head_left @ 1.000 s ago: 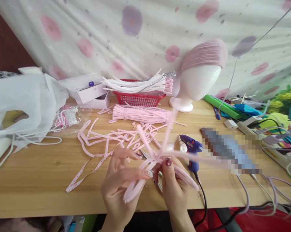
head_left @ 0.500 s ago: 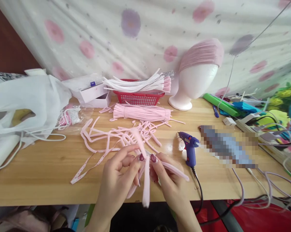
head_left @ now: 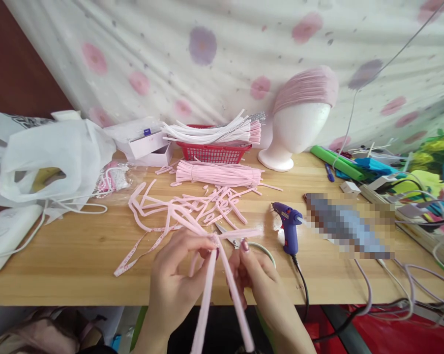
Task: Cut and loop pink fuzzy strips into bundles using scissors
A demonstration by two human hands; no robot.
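Note:
Several pink pipe cleaners [head_left: 207, 300] meet at a joint, with their ends spreading in different directions. My left hand [head_left: 183, 268] pinches them at that joint between thumb and fingers. Two long strands run down toward me, and another points right. My right hand [head_left: 258, 280] is beside the right-hand strand, its fingers curled and its thumb raised against the forefinger; whatever is in its grip is hidden. Scissors [head_left: 231, 239] with pale handles lie on the table just beyond my hands, partly covered. Loose pink pipe cleaners [head_left: 148, 214] are heaped behind the left hand.
A blue glue gun [head_left: 291, 228] stands at right, its cord trailing off the table edge. A tape measure [head_left: 124, 268] lies left. At the back are a pipe-cleaner bundle [head_left: 218, 173], a red basket [head_left: 212, 153] and a foam head [head_left: 299, 128]. Plastic bags [head_left: 55, 152] sit far left.
The pipe cleaners have turned in my hands, so two strands now hang toward me. My right hand has moved slightly right and down from the joint, and the scissors are uncovered.

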